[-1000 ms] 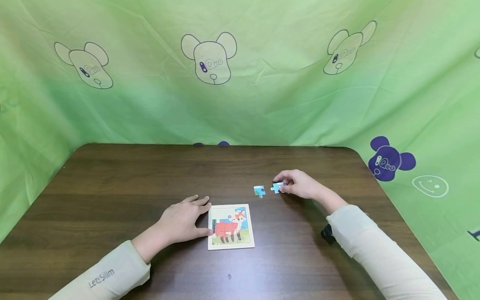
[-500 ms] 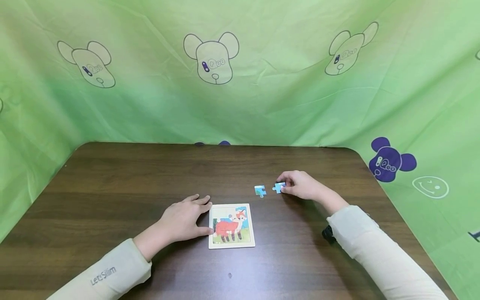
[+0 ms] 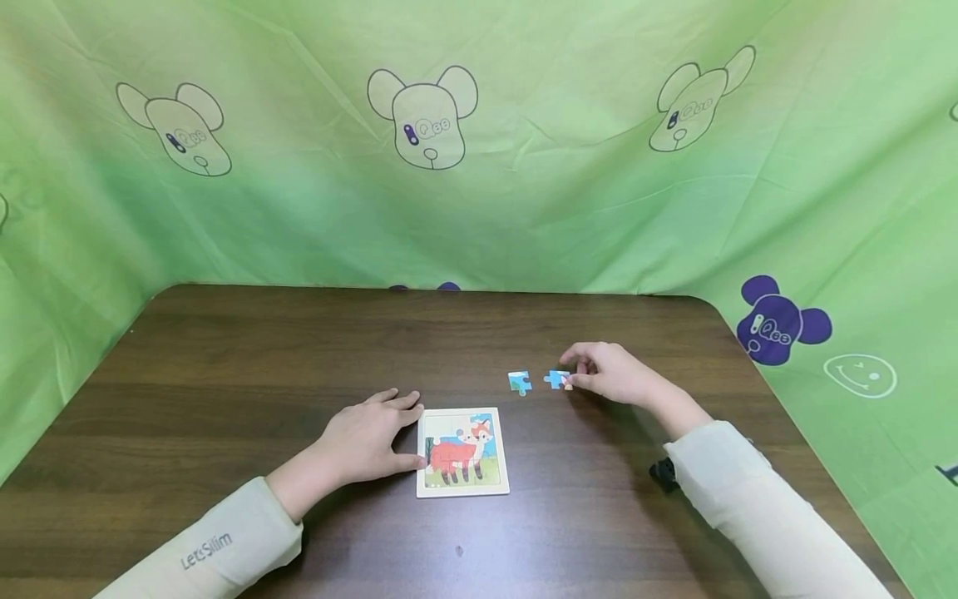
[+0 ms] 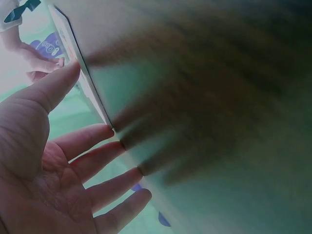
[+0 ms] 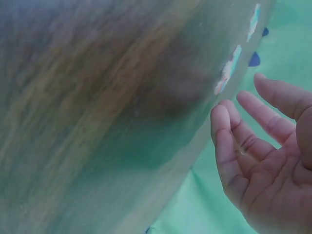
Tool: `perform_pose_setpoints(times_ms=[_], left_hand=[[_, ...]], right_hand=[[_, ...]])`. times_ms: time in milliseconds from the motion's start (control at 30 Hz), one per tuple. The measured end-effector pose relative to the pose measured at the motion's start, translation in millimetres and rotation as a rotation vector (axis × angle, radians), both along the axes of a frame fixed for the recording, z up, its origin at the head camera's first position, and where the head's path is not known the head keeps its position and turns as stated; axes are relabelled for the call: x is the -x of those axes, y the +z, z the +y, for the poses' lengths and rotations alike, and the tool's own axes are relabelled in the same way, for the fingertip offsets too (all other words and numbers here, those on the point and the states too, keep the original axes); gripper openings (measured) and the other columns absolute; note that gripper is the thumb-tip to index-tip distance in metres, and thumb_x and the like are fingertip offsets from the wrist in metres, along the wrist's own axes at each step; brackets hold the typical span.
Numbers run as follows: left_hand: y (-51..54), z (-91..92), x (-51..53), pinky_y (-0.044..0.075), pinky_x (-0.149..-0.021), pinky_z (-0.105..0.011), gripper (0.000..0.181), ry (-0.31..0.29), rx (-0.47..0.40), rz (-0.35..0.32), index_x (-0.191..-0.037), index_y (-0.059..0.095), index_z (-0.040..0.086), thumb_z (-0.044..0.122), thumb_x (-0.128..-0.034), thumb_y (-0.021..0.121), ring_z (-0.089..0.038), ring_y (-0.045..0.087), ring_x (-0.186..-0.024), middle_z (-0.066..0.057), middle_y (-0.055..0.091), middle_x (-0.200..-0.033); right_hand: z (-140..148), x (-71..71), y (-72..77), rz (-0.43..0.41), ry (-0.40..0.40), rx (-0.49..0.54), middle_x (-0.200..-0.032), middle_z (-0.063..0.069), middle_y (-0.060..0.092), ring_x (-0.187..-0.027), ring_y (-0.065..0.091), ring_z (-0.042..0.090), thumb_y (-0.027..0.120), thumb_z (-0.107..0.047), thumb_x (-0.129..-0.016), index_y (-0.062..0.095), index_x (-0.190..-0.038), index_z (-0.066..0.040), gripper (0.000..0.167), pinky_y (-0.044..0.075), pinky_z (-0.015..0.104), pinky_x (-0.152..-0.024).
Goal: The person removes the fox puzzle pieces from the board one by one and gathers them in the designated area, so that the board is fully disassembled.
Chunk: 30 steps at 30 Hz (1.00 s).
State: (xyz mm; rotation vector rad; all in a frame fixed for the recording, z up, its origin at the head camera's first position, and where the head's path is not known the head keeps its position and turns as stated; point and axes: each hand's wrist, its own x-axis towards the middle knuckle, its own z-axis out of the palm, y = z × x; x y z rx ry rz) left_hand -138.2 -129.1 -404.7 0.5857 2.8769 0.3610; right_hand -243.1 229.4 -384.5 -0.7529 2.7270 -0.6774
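A square jigsaw puzzle tray (image 3: 464,492) with a pale rim and a red fox picture lies flat on the table. Its upper left part shows bare backing. My left hand (image 3: 364,441) rests at the tray's left side, thumb and fingertips touching the rim, fingers spread. Behind the tray to the right lie two loose blue puzzle pieces, a left one (image 3: 519,382) and a right one (image 3: 557,379). My right hand (image 3: 615,373) is just right of the right piece. In the right wrist view, a small gap separates the fingers (image 5: 222,117) from that piece (image 5: 228,70).
The brown wooden table (image 3: 299,349) has rounded far corners. A green printed curtain (image 3: 524,208) hangs behind it and along both sides. A black wrist device (image 3: 663,475) shows under the right sleeve.
My right hand has let go of the right puzzle piece and drawn slightly right, baring more of it. The left hand stays at the tray.
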Motion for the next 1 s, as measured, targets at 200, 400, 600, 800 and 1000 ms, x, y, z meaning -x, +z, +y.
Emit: perform_pose_setpoints(times_ms=[200, 400, 600, 800, 1000], left_hand=[[-0.5, 0.1, 0.7, 0.051, -0.097, -0.055, 0.07, 0.001, 0.008, 0.002, -0.139, 0.06, 0.018, 0.053, -0.08, 0.077, -0.033, 0.044, -0.142, -0.002, 0.051, -0.151], [-1.4, 0.4, 0.4, 0.05, -0.098, -0.056, 0.07, 0.001, 0.012, 0.002, -0.138, 0.061, 0.018, 0.053, -0.0802, 0.076, -0.033, 0.043, -0.143, -0.002, 0.051, -0.151], [-1.1, 0.4, -0.2, 0.05, -0.099, -0.055, 0.07, 0.003, 0.011, 0.005, -0.139, 0.06, 0.018, 0.053, -0.0802, 0.076, -0.033, 0.043, -0.143, -0.002, 0.051, -0.151], [-1.2, 0.0, -0.4, 0.05, -0.099, -0.055, 0.07, 0.002, 0.009, 0.004, -0.139, 0.06, 0.018, 0.053, -0.0802, 0.076, -0.033, 0.043, -0.143, -0.002, 0.051, -0.151], [-0.9, 0.2, -0.3, 0.049, -0.099, -0.056, 0.07, 0.002, 0.005, 0.002, -0.139, 0.06, 0.018, 0.052, -0.0803, 0.076, -0.033, 0.043, -0.143, -0.002, 0.051, -0.151]], right_hand=[[-5.6, -7.7, 2.1, 0.01, 0.032, 0.049, -0.082, 0.001, 0.061, -0.072, 0.054, 0.011, 0.067, -0.005, -0.091, 0.066, -0.116, 0.002, 0.026, 0.046, 0.024, -0.066], [-21.3, -17.6, 1.6, 0.019, 0.131, 0.093, -0.086, 0.0, 0.061, -0.073, 0.052, 0.01, 0.067, -0.006, -0.092, 0.067, -0.116, -0.001, 0.025, 0.045, 0.023, -0.067], [-43.2, -27.8, 1.2, 0.059, 0.28, 0.082, -0.087, 0.002, 0.06, -0.072, 0.05, 0.003, 0.069, -0.003, -0.089, 0.067, -0.114, -0.003, 0.025, 0.048, 0.024, -0.067], [-65.9, -37.7, 2.4, 0.044, 0.355, 0.023, -0.089, 0.001, 0.059, -0.074, 0.051, 0.001, 0.071, -0.007, -0.09, 0.068, -0.113, -0.008, 0.023, 0.05, 0.024, -0.071], [-83.3, -41.5, -0.7, -0.002, 0.393, -0.011, -0.09, 0.0, 0.059, -0.074, 0.051, 0.005, 0.072, -0.011, -0.09, 0.069, -0.114, -0.011, 0.024, 0.046, 0.019, -0.071]])
